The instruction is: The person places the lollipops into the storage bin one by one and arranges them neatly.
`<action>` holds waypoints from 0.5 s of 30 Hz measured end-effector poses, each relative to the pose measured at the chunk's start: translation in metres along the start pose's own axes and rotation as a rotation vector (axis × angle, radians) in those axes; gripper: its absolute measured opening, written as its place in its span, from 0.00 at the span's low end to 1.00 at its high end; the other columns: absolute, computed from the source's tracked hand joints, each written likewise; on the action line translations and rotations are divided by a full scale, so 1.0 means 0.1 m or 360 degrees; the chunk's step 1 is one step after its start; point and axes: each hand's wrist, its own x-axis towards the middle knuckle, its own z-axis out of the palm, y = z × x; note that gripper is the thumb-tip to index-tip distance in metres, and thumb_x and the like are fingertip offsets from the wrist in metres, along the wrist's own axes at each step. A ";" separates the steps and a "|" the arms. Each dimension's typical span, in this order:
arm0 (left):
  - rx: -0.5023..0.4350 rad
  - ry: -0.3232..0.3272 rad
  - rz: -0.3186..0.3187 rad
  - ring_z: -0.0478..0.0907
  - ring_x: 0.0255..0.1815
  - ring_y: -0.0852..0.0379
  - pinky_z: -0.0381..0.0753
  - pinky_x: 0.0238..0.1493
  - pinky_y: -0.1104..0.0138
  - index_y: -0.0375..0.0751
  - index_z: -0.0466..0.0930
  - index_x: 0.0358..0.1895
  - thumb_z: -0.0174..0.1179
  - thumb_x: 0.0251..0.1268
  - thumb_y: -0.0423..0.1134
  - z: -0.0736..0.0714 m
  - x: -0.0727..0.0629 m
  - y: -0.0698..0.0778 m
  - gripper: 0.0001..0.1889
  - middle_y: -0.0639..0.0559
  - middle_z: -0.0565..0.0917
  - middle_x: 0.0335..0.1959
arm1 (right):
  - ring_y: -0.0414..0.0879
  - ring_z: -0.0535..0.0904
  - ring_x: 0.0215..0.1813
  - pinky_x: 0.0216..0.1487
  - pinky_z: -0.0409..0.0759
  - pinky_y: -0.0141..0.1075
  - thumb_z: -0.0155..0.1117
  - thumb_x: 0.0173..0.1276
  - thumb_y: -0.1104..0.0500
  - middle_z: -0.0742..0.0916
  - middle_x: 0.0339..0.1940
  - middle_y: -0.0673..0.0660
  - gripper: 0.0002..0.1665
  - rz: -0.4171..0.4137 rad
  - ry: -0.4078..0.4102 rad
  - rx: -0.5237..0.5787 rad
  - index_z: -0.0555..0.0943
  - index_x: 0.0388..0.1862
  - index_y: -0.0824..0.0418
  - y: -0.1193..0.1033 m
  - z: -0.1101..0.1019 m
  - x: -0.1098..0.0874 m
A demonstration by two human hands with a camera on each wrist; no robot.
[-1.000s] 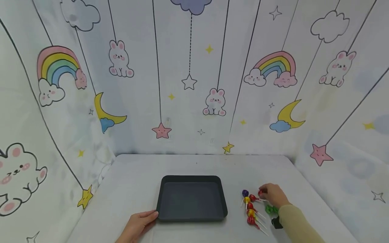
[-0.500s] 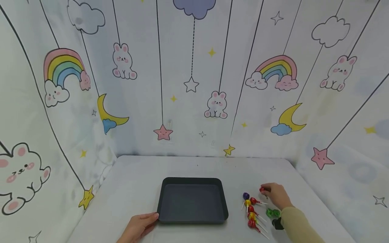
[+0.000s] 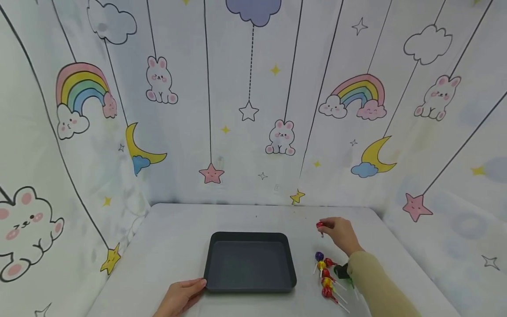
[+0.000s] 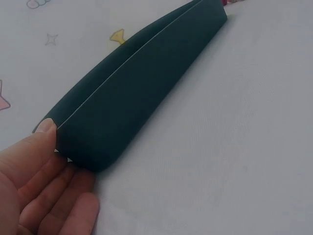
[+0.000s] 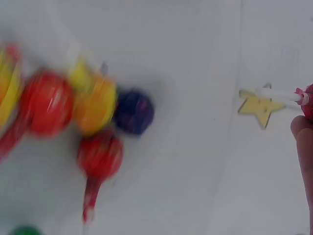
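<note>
Lollipop up, a red lollipop (image 3: 319, 225), and the right grip (image 3: 339, 233) has it, fingertips drawn in around the round head while the white stick (image 5: 279, 94) pokes out free. It looks lifted above the bench (image 3: 170, 246), beyond the purple lollipop (image 3: 319, 256) and off to the right of the dark baking tray (image 3: 250, 266). Light little thing, I'd say: hard candy, slick wrapper, stiff thin stick. Pinch it at the head, or just below where the wrapper gathers; a knock could crack it. Over on the left, the left grip (image 3: 180, 297) pinches the tray's near corner, thumb on the rim, fingers against the outside; stiff walls there, a sure hold. And look, compared with half a second ago, that red one has swung leftward and farther out! The sleeve (image 3: 372, 277) now partly covers the green lollipops (image 3: 350, 281). Tray and left grip? Right where they were.
</note>
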 end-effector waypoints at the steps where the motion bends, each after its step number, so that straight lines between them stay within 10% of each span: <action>1: 0.0001 -0.0004 0.0007 0.79 0.65 0.36 0.85 0.58 0.54 0.13 0.72 0.61 0.72 0.64 0.43 -0.02 -0.01 0.00 0.35 0.25 0.79 0.61 | 0.51 0.85 0.46 0.53 0.87 0.51 0.71 0.71 0.58 0.92 0.44 0.59 0.17 -0.0021 0.0001 0.0028 0.86 0.55 0.65 -0.12 0.08 0.05; 15: -0.0002 -0.0088 0.0045 0.82 0.62 0.37 0.87 0.56 0.55 0.13 0.74 0.60 0.71 0.65 0.44 -0.05 -0.04 -0.01 0.35 0.26 0.81 0.60 | 0.41 0.82 0.32 0.35 0.84 0.36 0.81 0.58 0.59 0.90 0.30 0.53 0.10 -0.0364 -0.0231 0.0045 0.88 0.35 0.63 -1.63 1.55 0.26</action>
